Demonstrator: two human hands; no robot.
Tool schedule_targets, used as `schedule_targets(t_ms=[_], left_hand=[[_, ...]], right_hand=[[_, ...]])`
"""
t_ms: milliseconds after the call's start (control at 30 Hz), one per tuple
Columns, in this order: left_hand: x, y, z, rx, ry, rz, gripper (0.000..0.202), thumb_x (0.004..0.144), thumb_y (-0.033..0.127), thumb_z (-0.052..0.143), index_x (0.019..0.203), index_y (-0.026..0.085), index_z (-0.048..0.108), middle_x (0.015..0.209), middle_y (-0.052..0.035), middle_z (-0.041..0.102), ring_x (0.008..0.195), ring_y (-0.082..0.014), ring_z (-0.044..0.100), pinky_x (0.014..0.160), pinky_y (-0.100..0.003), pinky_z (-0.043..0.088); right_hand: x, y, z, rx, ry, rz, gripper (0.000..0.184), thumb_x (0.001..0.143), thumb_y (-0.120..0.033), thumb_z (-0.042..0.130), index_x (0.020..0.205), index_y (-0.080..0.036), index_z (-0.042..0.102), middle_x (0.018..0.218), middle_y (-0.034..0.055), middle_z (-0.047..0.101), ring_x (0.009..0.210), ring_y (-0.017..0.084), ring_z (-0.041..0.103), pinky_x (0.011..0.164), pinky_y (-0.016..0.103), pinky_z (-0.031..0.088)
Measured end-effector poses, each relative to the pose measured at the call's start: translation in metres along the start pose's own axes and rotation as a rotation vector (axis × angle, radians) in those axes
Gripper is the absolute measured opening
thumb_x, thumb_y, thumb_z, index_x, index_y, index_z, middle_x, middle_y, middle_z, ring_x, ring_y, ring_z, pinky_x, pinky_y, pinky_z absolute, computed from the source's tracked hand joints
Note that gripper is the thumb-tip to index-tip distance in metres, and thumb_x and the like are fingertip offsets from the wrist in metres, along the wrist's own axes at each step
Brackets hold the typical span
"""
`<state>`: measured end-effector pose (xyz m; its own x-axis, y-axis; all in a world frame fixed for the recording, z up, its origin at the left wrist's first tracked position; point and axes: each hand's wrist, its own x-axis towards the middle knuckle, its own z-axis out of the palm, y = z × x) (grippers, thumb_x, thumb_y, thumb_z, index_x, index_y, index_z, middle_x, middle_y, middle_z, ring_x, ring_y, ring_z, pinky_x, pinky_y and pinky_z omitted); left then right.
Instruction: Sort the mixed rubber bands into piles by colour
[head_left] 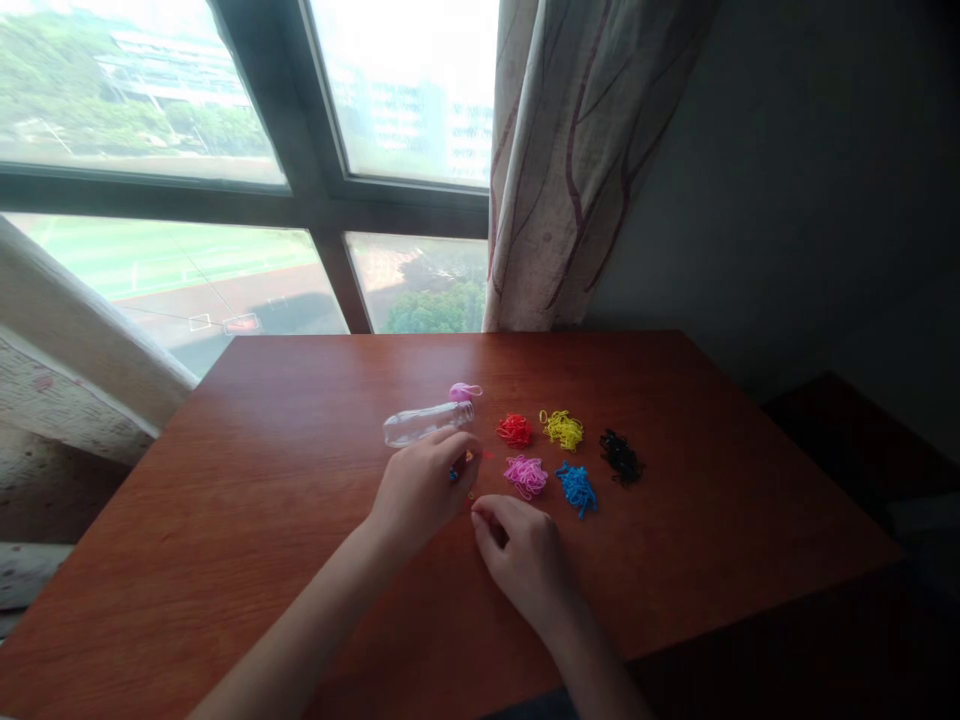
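Note:
Small rubber bands lie sorted in piles on the wooden table (pixel 300 440): red (pixel 514 430), yellow (pixel 562 429), pink (pixel 526 474), blue (pixel 577 488) and black (pixel 620 456). A clear plastic bottle (pixel 424 423) lies on its side, its pink cap (pixel 465 391) beside the mouth. My left hand (pixel 421 487) rests just below the bottle, fingers curled over a few loose bands. My right hand (pixel 521 558) sits near the pink pile, fingertips pinched together on the tabletop; what they hold is too small to see.
A large window (pixel 247 160) stands behind the table, with a patterned curtain (pixel 577 160) at its right. A dark wall is on the right and a padded edge (pixel 67 380) on the left.

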<state>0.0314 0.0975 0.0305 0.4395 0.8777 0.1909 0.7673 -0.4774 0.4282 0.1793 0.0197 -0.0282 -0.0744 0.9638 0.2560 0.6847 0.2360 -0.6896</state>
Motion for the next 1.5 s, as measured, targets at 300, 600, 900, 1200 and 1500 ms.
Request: schedule_targets(t_ms=[300, 600, 900, 1200, 1500], left_hand=[[0.071, 0.025, 0.033, 0.096, -0.038, 0.053, 0.017, 0.088, 0.020, 0.050, 0.085, 0.020, 0.067, 0.088, -0.0056, 0.070, 0.068, -0.0190, 0.064, 0.053, -0.026, 0.031], [0.047, 0.008, 0.009, -0.017, -0.009, 0.093, 0.020, 0.095, 0.030, 0.046, 0.093, 0.021, 0.065, 0.090, -0.0043, 0.069, 0.072, -0.0161, 0.062, 0.059, -0.025, 0.037], [-0.013, -0.036, -0.010, -0.201, 0.027, -0.025, 0.025, 0.096, 0.038, 0.047, 0.092, 0.019, 0.064, 0.065, 0.0029, 0.066, 0.054, -0.0091, 0.054, 0.054, -0.019, 0.036], [-0.050, -0.038, -0.006, 0.026, -0.100, -0.192, 0.032, 0.096, 0.038, 0.042, 0.078, 0.023, 0.064, 0.066, -0.0011, 0.070, 0.056, -0.0162, 0.063, 0.055, -0.023, 0.034], [-0.059, -0.041, -0.001, -0.079, -0.156, -0.120, 0.026, 0.097, 0.033, 0.042, 0.095, 0.024, 0.067, 0.092, -0.0032, 0.074, 0.083, -0.0190, 0.068, 0.072, -0.025, 0.046]], right_hand=[[0.000, 0.001, 0.001, 0.018, 0.021, -0.025, 0.015, 0.089, -0.015, 0.052, 0.085, -0.021, 0.065, 0.075, 0.0015, 0.067, 0.069, 0.015, 0.062, 0.065, 0.023, 0.040], [0.000, -0.003, -0.002, 0.005, -0.004, -0.022, 0.015, 0.090, -0.015, 0.051, 0.087, -0.021, 0.065, 0.077, 0.0011, 0.068, 0.070, 0.015, 0.062, 0.067, 0.023, 0.040], [-0.001, -0.004, -0.003, -0.036, -0.026, -0.007, 0.014, 0.090, -0.016, 0.053, 0.086, -0.022, 0.064, 0.075, -0.0008, 0.066, 0.068, 0.014, 0.060, 0.065, 0.024, 0.037], [0.000, -0.005, 0.000, -0.143, -0.036, -0.032, 0.015, 0.090, -0.014, 0.054, 0.083, -0.022, 0.064, 0.073, -0.0012, 0.065, 0.066, 0.014, 0.060, 0.063, 0.023, 0.035], [0.000, -0.004, 0.002, -0.179, -0.038, -0.069, 0.015, 0.090, -0.014, 0.053, 0.088, -0.023, 0.065, 0.077, 0.0002, 0.069, 0.071, 0.016, 0.064, 0.066, 0.024, 0.039]])
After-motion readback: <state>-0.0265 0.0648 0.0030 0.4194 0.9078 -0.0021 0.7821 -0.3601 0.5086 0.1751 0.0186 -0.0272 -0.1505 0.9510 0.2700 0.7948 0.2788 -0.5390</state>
